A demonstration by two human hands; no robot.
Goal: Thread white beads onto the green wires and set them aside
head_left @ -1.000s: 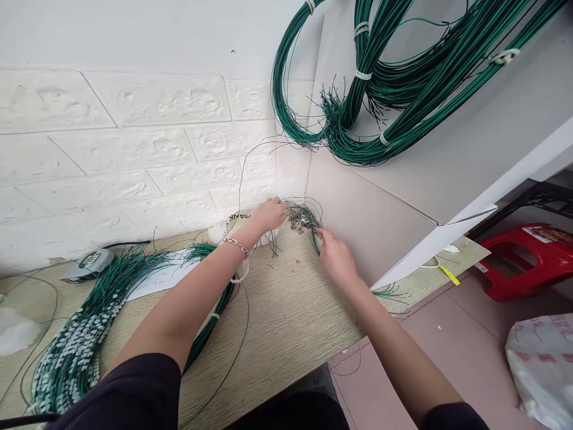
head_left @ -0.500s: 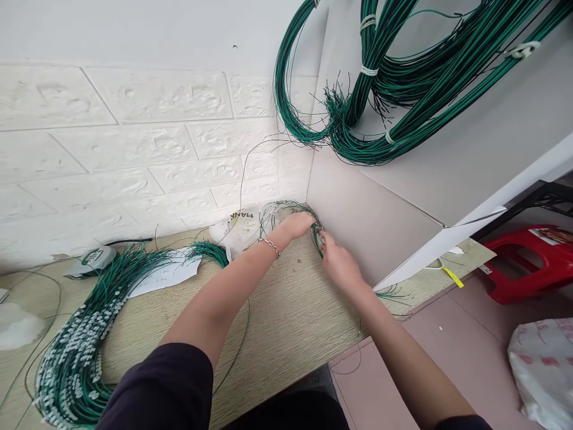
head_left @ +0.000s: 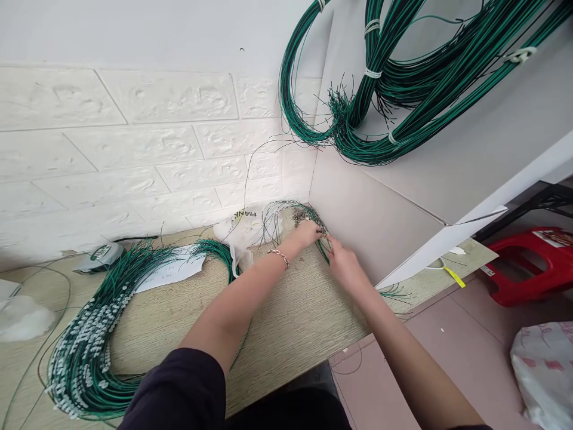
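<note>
My left hand [head_left: 308,234], with a chain bracelet at its wrist, is closed at the fingertips around something small and dark that I cannot make out. Close beside it on the right, my right hand [head_left: 344,264] is closed in a pinch, its thumb and fingertips almost meeting the left ones. What it grips is too small to tell. Thin green wires [head_left: 323,249] run along the table's corner, passing by both hands. Just behind the left hand lies a heap of small dark metal pieces [head_left: 299,215].
A thick green wire bundle with white tags [head_left: 85,352] curves over the table [head_left: 286,322] at left. Nearby are a tape measure [head_left: 101,255], a paper sheet [head_left: 174,269] and a plastic bag [head_left: 244,230]. Tied green coils [head_left: 385,143] hang on the right panel. A red stool [head_left: 528,269] stands right.
My left hand has come slightly nearer and right, uncovering the metal pieces behind it. My right hand has shifted slightly right and down. The whole view has moved a little.
</note>
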